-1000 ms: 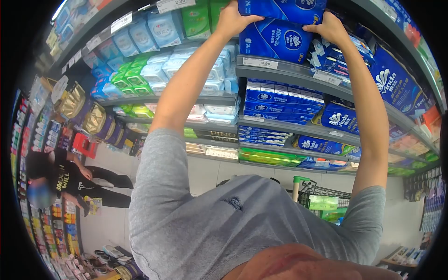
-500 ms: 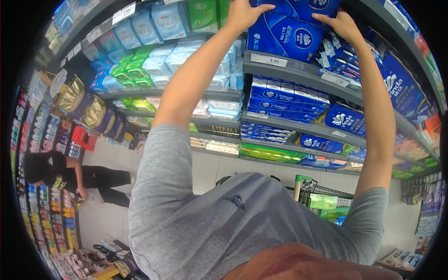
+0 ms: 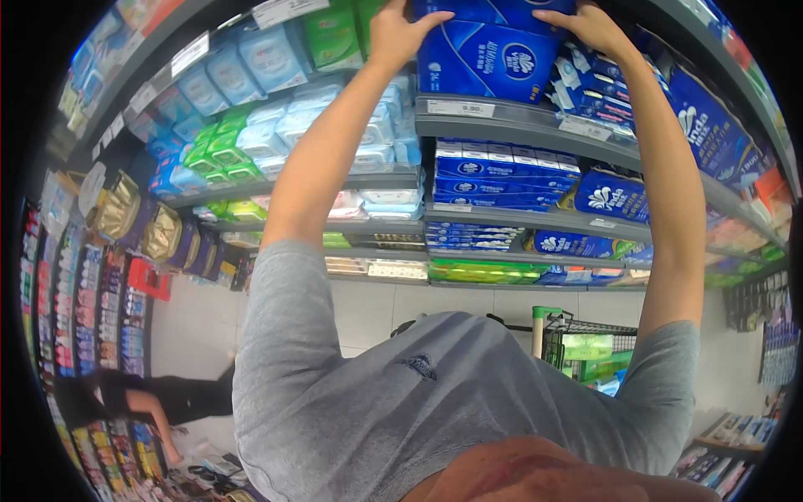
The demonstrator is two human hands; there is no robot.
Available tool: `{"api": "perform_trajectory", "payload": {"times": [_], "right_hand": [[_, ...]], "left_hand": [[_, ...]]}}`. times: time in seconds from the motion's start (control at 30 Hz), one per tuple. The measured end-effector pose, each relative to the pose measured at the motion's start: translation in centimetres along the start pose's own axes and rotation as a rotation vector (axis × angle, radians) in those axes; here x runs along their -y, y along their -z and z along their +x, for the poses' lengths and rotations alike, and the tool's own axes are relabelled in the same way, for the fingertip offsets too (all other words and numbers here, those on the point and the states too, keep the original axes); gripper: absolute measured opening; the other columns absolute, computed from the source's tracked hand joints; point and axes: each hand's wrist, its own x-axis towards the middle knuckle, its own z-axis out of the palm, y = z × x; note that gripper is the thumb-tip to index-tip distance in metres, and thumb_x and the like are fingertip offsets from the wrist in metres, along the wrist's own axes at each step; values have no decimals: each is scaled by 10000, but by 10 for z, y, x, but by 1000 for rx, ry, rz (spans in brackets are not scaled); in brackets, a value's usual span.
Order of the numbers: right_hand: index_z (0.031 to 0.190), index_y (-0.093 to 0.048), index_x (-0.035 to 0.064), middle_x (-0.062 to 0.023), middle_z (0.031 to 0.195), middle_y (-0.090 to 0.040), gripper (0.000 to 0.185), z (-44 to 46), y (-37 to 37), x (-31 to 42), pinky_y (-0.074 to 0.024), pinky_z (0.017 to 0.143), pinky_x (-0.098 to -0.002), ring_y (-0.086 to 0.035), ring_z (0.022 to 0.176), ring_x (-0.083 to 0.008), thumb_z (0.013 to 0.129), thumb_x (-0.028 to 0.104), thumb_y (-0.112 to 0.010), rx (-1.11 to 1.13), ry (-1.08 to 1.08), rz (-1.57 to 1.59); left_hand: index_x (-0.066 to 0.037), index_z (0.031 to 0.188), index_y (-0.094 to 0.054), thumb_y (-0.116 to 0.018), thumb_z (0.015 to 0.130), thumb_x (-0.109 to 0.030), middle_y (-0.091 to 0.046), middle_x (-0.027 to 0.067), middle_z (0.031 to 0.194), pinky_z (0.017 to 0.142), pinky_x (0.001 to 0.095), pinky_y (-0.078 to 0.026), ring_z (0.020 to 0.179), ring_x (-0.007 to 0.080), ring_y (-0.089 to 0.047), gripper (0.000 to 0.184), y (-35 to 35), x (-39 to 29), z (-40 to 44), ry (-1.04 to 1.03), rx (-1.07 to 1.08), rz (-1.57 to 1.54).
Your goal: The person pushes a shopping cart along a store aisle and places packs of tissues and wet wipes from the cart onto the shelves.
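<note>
At the top of the view, my left hand (image 3: 401, 32) grips the left side of an upper blue Vinda tissue pack (image 3: 493, 12), its thumb laid over the front. My right hand (image 3: 588, 30) holds the opposite side, thumb pointing inward. Most of the fingers and the upper part of that pack are cut off by the frame edge. Directly below it, another blue tissue pack (image 3: 481, 63) rests on the shelf, above a price label (image 3: 458, 108). Smaller blue and white tissue packs (image 3: 598, 96) lie to the right, under my right forearm.
Lower shelves hold more blue tissue packs (image 3: 502, 176). Wet wipe packs (image 3: 288, 121) fill the shelves on the left. A shopping cart (image 3: 615, 339) with green packs stands near my body. Another person in dark clothes (image 3: 180, 397) is in the aisle at left.
The view has shifted slightly, moving the shelves left. Both hands stay on the upper pack, my right thumb now higher in view. The other person appears lower and bent differently.
</note>
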Motion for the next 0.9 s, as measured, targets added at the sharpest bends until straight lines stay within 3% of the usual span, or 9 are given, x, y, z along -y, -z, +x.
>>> {"api": "perform_trajectory", "payload": {"times": [0.07,0.27,0.43,0.53,0.6,0.67,0.73,0.77,0.9], "right_hand": [[1272,-577,22,-214,1124,-678,698,11,-3,-13,-501,908,-373,-644,1044,-304,769,458,-787,-30,25,-54],[1216,-622,34,-203,1038,-706,690,12,0,-10,-526,831,-385,-675,935,-312,730,489,-804,7,-22,-82],[1213,-620,13,-238,1101,-681,731,27,-10,-36,-507,898,-392,-652,1028,-350,704,501,-814,-143,163,-102],[1204,-619,-20,-255,1129,-667,752,19,-8,-20,-492,931,-395,-636,1074,-359,703,506,-812,-108,-11,-229],[1192,-626,-29,-259,1133,-665,782,24,-11,-29,-489,936,-394,-632,1080,-366,688,539,-811,-111,56,-156],[1194,-616,-9,-237,1097,-668,643,17,-9,-23,-505,901,-402,-635,1040,-374,751,423,-794,-102,4,-213],[1103,-671,-7,-204,937,-714,776,16,-10,-25,-539,848,-402,-702,929,-318,763,690,-660,-119,81,-475],[1078,-691,14,-208,916,-718,796,-2,-15,-10,-551,819,-423,-705,909,-346,768,742,-603,-371,104,-572],[980,-727,89,-110,823,-710,358,-41,-29,21,-546,703,-374,-685,821,-265,833,416,-717,-698,523,-623]], "left_hand": [[9,1175,-638,-817,751,-310,-720,184,1000,805,348,-537,865,258,-703,560,1,1,0,17,26,20],[12,1179,-643,-780,801,-256,-728,168,984,784,324,-535,848,198,-698,482,4,-3,-3,-11,28,21],[25,1167,-646,-746,845,-214,-731,137,949,746,294,-536,803,154,-679,413,4,0,-4,95,83,-77],[71,1158,-635,-749,846,-158,-725,113,931,722,271,-536,792,113,-653,403,4,5,-4,96,66,-201],[66,1162,-635,-757,846,-169,-726,110,897,694,263,-528,764,113,-647,412,4,8,-6,109,34,-254],[37,1121,-657,-754,817,-113,-716,123,939,756,307,-527,829,171,-668,352,7,4,-7,201,88,-185],[23,1113,-611,-796,768,-202,-705,156,1017,839,343,-531,929,253,-682,451,6,12,-12,-32,-64,65],[37,1127,-617,-778,802,-215,-698,152,1054,847,345,-542,958,234,-678,442,13,1,-19,-21,-85,126],[-11,994,-671,-786,764,-124,-697,107,1004,803,349,-522,908,265,-666,281,63,-37,-41,-420,-56,365]]}}
